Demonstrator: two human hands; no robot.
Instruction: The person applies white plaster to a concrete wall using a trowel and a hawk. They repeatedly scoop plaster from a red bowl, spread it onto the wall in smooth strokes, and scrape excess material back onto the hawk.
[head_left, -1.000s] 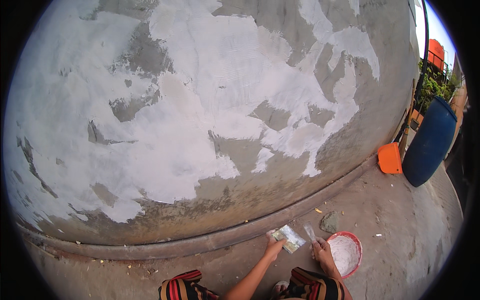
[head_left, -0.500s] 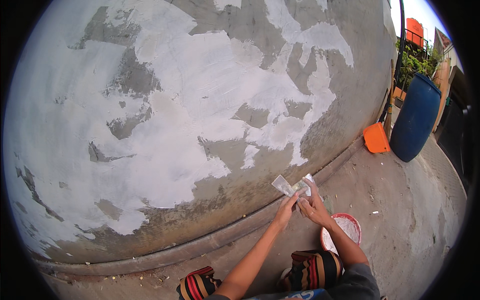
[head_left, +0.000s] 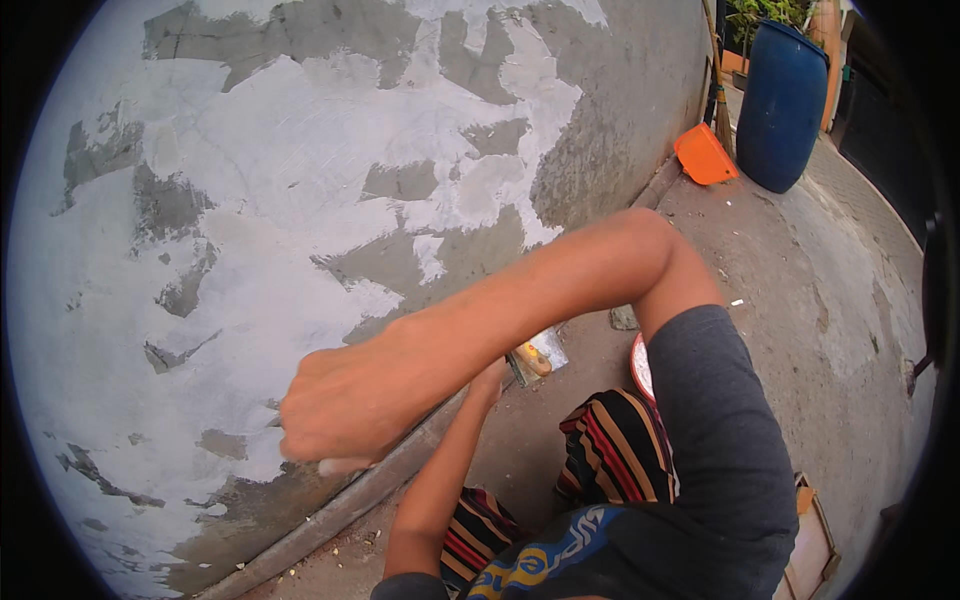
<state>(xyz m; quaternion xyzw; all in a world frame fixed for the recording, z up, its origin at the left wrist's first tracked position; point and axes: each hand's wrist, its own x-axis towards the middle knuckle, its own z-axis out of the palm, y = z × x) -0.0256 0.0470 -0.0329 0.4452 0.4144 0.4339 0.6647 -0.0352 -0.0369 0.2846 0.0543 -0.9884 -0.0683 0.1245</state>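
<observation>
My right arm reaches across to the left, over my left forearm. My right hand (head_left: 340, 405) is closed in a fist close to the lower wall (head_left: 270, 340), its back toward me; what its fingers wrap round is hidden. Below the right forearm, my left hand (head_left: 487, 384) is closed on a putty knife (head_left: 536, 358) with a yellowish handle and a blade smeared white. The forearm covers part of that tool. White filler lies in uneven patches over the grey wall.
A red-rimmed tub (head_left: 642, 368) with white paste stands beside my knee, partly hidden by my sleeve. An orange dustpan (head_left: 706, 155), a broom (head_left: 722, 115) and a blue barrel (head_left: 783, 105) stand at the far right. A low kerb (head_left: 330, 520) runs along the wall's foot.
My hands were together over the putty knives; now they are apart. My right hand has swung far left to the wall, and my left hand has moved left. The view has shifted too.
</observation>
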